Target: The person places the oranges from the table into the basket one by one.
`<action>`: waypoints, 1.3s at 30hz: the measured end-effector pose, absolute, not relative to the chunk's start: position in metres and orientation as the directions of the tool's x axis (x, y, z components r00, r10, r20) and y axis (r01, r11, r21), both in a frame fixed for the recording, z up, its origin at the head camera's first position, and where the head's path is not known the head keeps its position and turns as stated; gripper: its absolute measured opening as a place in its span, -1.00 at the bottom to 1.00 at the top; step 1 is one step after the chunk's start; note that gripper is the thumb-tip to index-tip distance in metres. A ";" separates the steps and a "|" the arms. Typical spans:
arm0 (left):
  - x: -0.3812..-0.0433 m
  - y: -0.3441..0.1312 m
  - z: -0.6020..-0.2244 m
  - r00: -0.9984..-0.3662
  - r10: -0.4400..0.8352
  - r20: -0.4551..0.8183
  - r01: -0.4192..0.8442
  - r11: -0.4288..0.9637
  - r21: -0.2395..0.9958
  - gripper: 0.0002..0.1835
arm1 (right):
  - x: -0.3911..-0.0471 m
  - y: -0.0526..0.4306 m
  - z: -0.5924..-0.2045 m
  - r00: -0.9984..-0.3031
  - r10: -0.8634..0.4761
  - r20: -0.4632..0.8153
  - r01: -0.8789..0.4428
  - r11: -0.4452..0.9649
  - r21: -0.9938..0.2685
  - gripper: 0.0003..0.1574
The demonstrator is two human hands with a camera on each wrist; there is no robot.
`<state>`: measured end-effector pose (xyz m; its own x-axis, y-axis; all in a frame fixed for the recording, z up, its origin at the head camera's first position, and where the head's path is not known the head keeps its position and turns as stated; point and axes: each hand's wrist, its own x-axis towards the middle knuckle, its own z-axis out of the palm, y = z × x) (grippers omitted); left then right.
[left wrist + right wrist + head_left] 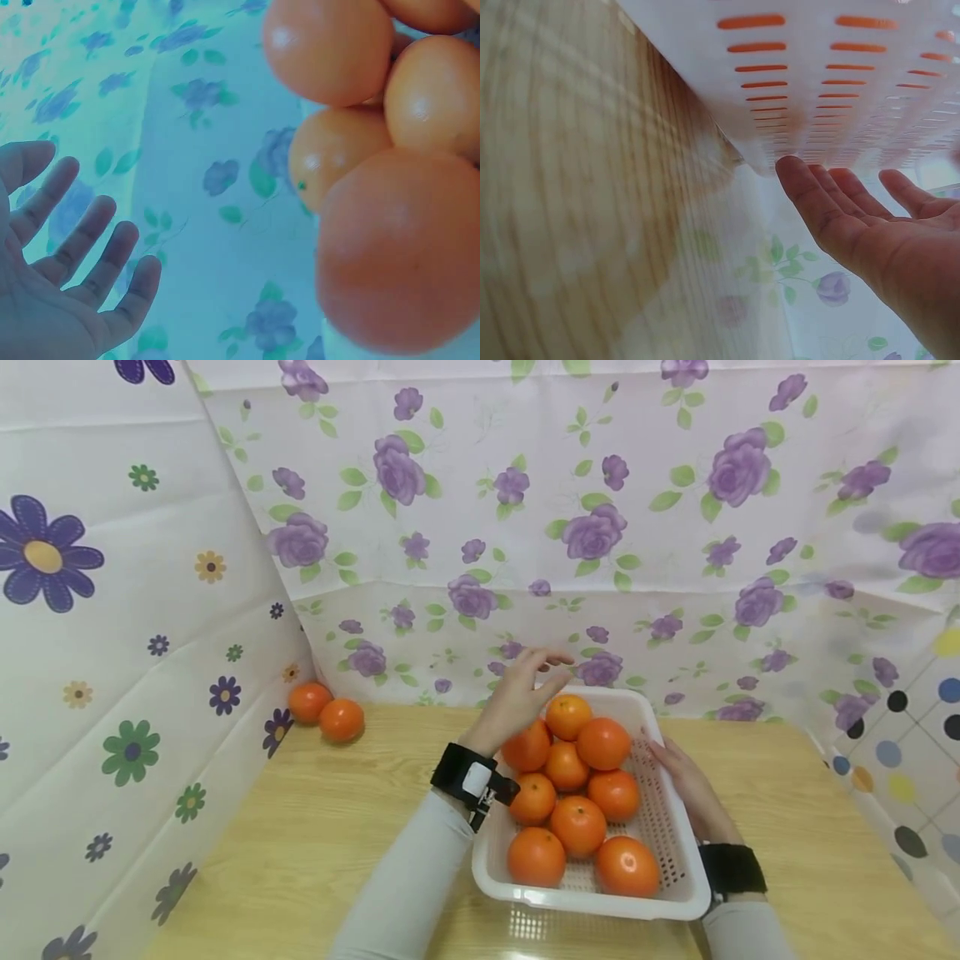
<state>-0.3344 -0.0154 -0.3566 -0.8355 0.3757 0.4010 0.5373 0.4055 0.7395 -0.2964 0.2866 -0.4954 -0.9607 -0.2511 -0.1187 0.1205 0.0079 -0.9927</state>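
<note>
A white perforated plastic basket [592,906] stands on the table with several oranges [577,827] in it. My left hand [525,693] is raised over the basket's back left part, fingers spread and holding nothing. In the left wrist view the left hand [75,270] is apart from the piled oranges [405,255]. At the basket's right side is my right hand [693,789], by the rim. The right wrist view has the right hand [877,225] with extended fingertips against the outside of the slotted basket wall [810,82]; its thumb is not clearly visible there.
Two more oranges [342,720] lie side by side at the table's back left, against the cloth. Wood-grain table [315,827] extends on both sides of the basket. Flower-patterned cloth [517,527] hangs behind, with patterned sheets at the left and right.
</note>
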 end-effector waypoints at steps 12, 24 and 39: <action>-0.342 -0.057 -0.351 -0.795 0.206 0.571 0.607 0.305 0.734 -0.70 | -0.295 0.293 -0.495 -0.966 -0.229 -0.122 0.122 0.014 -0.992 -0.17; -0.324 -0.119 -0.367 -0.772 0.023 0.635 0.591 0.394 0.704 -0.68 | -0.299 0.279 -0.502 -0.960 -0.240 -0.143 0.157 -0.037 -0.987 -0.21; -0.329 -0.160 -0.396 -0.807 -0.082 0.585 0.477 0.495 0.727 -0.63 | -0.296 0.287 -0.497 -0.967 -0.228 -0.115 0.123 -0.021 -0.992 -0.21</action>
